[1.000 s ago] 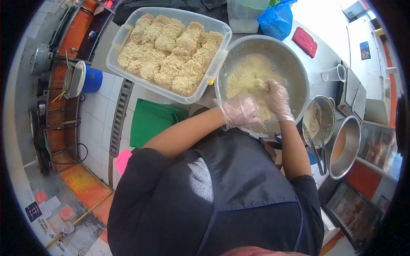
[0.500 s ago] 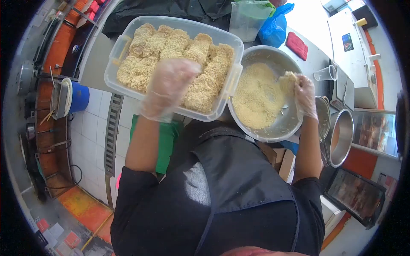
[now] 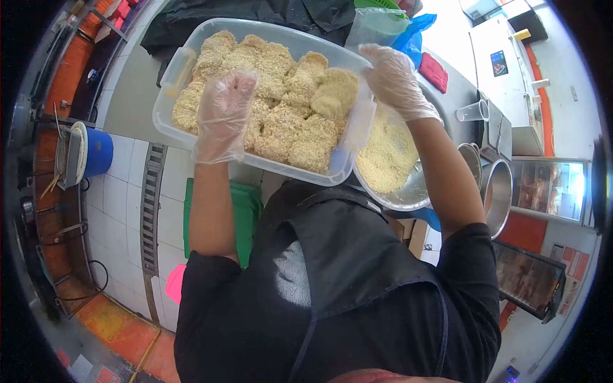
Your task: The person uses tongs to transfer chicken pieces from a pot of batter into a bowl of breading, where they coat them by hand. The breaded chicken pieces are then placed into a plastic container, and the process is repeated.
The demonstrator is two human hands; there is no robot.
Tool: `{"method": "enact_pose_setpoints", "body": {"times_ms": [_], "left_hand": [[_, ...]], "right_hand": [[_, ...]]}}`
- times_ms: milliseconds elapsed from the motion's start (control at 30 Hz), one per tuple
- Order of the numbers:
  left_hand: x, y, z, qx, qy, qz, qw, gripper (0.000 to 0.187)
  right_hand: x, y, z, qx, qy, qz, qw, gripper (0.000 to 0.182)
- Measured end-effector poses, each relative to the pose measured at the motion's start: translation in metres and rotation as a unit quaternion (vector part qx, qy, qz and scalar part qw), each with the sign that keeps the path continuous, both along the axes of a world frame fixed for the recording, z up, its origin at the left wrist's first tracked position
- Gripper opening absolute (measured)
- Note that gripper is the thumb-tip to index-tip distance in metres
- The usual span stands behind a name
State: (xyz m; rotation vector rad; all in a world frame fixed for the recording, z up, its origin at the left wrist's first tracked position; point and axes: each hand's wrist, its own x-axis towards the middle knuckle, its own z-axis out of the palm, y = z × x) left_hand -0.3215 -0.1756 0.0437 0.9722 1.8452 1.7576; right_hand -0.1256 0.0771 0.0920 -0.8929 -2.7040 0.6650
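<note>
My left hand (image 3: pixel 225 113), in a clear plastic glove, hovers over the left half of a translucent plastic tub (image 3: pixel 167 96). Its fingers are loosely bent and hold nothing that I can see. Crumb-coated pieces (image 3: pixel 271 70) lie packed in rows in this tub. My right hand (image 3: pixel 397 80), gloved too, is above the tub's right rim, fingers stretched out and apart from any piece. Just left of it, a blurred breaded piece (image 3: pixel 335 92) is over the right end of the tub. Yellowish crumbs (image 3: pixel 386 156) lie in a metal bowl (image 3: pixel 408 201), partly hidden by my right forearm.
Behind the tub lies black plastic sheeting (image 3: pixel 249 19). A blue bag (image 3: pixel 418 35), a red cloth (image 3: pixel 434 71) and a clear cup (image 3: pixel 472 112) sit beyond the bowl. Metal pots (image 3: pixel 497 198) stand at the right, a green container (image 3: pixel 233 214) below the tub.
My right hand has moved left from the bowl to the tub and let go of the breaded piece. My left hand has shifted left over the tub. The view has moved slightly.
</note>
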Motion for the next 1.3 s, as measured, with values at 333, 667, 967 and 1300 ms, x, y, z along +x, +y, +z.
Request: {"method": "enact_pose_setpoints", "body": {"times_ms": [333,667,967,1300], "left_hand": [[0.000,0.001,-0.004,0.023,-0.009,-0.006,1.000,0.032],[0.001,0.000,-0.015,0.044,0.019,0.006,0.999,0.035],[0.015,0.006,-0.004,-0.025,0.146,0.087,0.985,0.039],[0.126,0.064,-0.009,-0.151,0.201,0.035,0.967,0.038]], "right_hand": [[-0.009,-0.085,-0.018,0.170,-0.258,0.188,0.932,0.059],[-0.011,-0.066,-0.024,0.192,-0.257,0.155,0.934,0.060],[0.086,-0.034,0.015,0.117,0.109,0.083,0.984,0.026],[0.421,0.050,-0.037,0.122,-0.206,-0.195,0.951,0.058]]}}
